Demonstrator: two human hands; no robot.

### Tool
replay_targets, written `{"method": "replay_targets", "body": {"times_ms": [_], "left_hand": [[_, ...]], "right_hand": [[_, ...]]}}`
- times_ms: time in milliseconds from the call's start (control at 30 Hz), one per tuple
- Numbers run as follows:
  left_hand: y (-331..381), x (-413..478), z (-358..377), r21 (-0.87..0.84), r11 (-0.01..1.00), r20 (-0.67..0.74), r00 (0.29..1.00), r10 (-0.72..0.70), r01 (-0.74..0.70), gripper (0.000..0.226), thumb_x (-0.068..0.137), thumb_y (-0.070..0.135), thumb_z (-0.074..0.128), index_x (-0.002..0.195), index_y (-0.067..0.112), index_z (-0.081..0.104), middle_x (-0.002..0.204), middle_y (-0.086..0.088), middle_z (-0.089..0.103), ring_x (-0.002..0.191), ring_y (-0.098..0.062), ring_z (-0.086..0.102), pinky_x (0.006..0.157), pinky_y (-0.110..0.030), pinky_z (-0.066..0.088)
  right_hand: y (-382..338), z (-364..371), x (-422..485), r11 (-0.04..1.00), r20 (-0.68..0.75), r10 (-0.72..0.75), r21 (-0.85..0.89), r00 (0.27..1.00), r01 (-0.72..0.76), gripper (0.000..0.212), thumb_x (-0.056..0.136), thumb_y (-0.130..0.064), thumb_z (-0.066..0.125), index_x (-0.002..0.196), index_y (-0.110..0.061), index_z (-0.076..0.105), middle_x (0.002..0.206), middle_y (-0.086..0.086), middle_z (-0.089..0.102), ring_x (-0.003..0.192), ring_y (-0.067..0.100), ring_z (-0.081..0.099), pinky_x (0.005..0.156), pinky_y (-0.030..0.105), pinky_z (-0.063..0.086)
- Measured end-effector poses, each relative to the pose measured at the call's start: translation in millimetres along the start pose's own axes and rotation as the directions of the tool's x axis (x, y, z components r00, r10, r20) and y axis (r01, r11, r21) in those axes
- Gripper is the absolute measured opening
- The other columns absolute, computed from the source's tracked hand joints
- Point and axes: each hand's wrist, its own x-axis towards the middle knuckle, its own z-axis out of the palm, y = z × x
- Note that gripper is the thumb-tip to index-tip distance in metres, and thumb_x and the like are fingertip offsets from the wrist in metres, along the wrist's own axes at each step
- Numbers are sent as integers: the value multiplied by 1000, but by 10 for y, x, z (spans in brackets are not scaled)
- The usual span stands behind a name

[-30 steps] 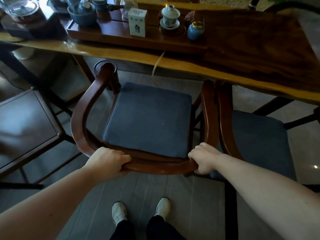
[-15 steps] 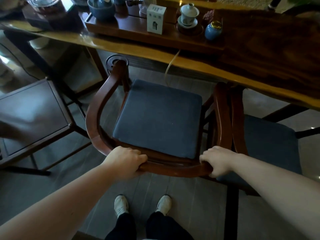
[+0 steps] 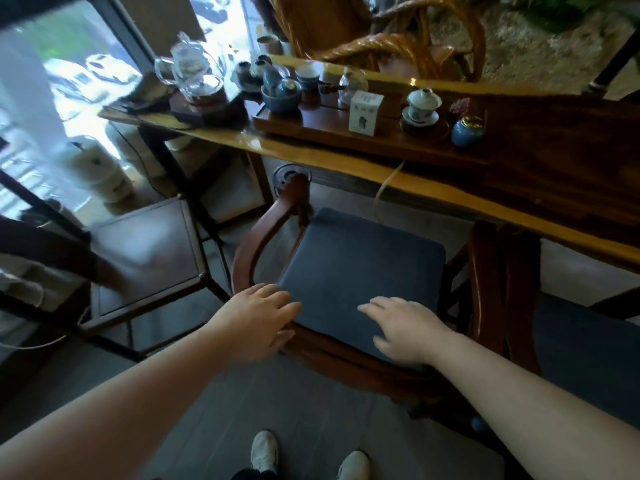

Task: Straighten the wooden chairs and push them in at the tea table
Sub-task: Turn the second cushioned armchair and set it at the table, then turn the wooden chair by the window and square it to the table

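A wooden chair (image 3: 252,244) with a curved red-brown back rail and a blue seat cushion (image 3: 360,265) stands in front of me, its front under the edge of the tea table (image 3: 433,188). My left hand (image 3: 258,317) hovers over the back rail's left part, fingers spread, holding nothing. My right hand (image 3: 405,327) floats above the cushion's near edge, fingers apart and empty. A second wooden chair (image 3: 519,289) with a blue seat stands tight against the first on the right, partly under the table.
A dark square side table (image 3: 145,251) stands to the left, close to the chair. On the tea table sit a tea tray (image 3: 329,133), a glass teapot (image 3: 190,71), a white box (image 3: 365,112), a lidded cup (image 3: 422,103) and a blue jar (image 3: 467,131). My shoes (image 3: 265,452) are below.
Both hands have let go of the chair's back rail and lifted, fingers spread. The view has tilted up, showing more of the table.
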Motion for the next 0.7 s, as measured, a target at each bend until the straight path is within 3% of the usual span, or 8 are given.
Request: {"method": "replay_targets", "body": {"times_ms": [67,200,433,700], "left_hand": [[-69,-110,-100,21,997,-18,998,-68,68,56,87,52,35,130,20,53,123,-4,62,118,-30,53,100,-44,45],[-289,-375,-214,72,976,-112,974,-198,207,57,83,49,59,131,19,52,122,-5,62,115,-31,55,98,-45,46],[-937,-971,-322,29,916,-160,906,-392,401,61,82,54,40,128,17,57,119,-8,66,112,-33,60,94,-45,49],[-1863,-1804,-126,-122,819,-202,794,-574,561,58,79,52,48,125,18,60,120,-5,66,114,-29,59,94,-44,50]], "right_hand": [[-184,-118,142,999,-79,-36,-35,996,33,64,97,-43,49,154,-26,27,158,1,35,139,24,38,112,40,35],[-600,-401,391,991,-162,-114,-90,980,101,69,98,-50,48,156,-25,22,162,7,27,146,26,28,117,42,29],[-1489,-851,925,962,-198,-242,-174,950,209,71,97,-50,50,157,-26,20,164,8,24,148,25,24,118,43,22],[-2298,-1091,1657,914,-154,-338,-289,928,285,70,99,-51,44,158,-25,17,165,10,19,149,24,21,120,40,18]]}}
